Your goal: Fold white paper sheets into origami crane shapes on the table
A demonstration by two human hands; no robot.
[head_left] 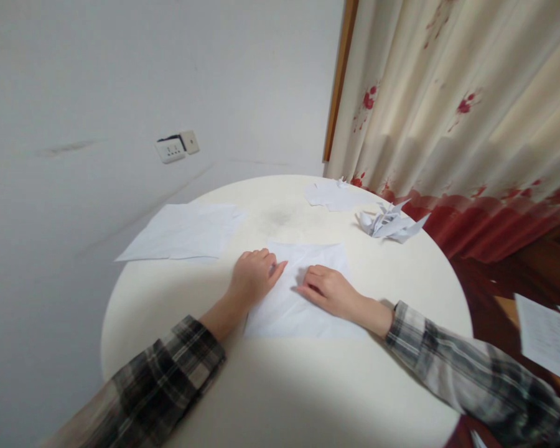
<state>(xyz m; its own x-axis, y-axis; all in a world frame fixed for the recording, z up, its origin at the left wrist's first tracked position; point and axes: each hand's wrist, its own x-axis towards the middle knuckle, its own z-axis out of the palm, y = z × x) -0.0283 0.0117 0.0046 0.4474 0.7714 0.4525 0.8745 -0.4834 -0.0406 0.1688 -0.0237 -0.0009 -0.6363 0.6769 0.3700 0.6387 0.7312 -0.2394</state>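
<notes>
A white sheet of paper (303, 314) lies flat on a round white table, slightly creased. On its left side rests my left hand (256, 274), fingers curled in and thumb sticking out to the right. My right hand (329, 289) lies on the right part of the same sheet, loosely closed, its thumb pointing left. A small gap separates the two thumbs, and bare paper shows between them. Neither hand has anything visible in it, though the undersides of the curled fingers are hidden.
The round table (280, 386) stands by a wall with a socket (170, 150). A stack of paper (182, 230) overhangs its left edge. Folded paper pieces (389, 223) and flat paper (333, 195) lie at the back right. Beyond are a curtain (424, 93) and written sheets (548, 339).
</notes>
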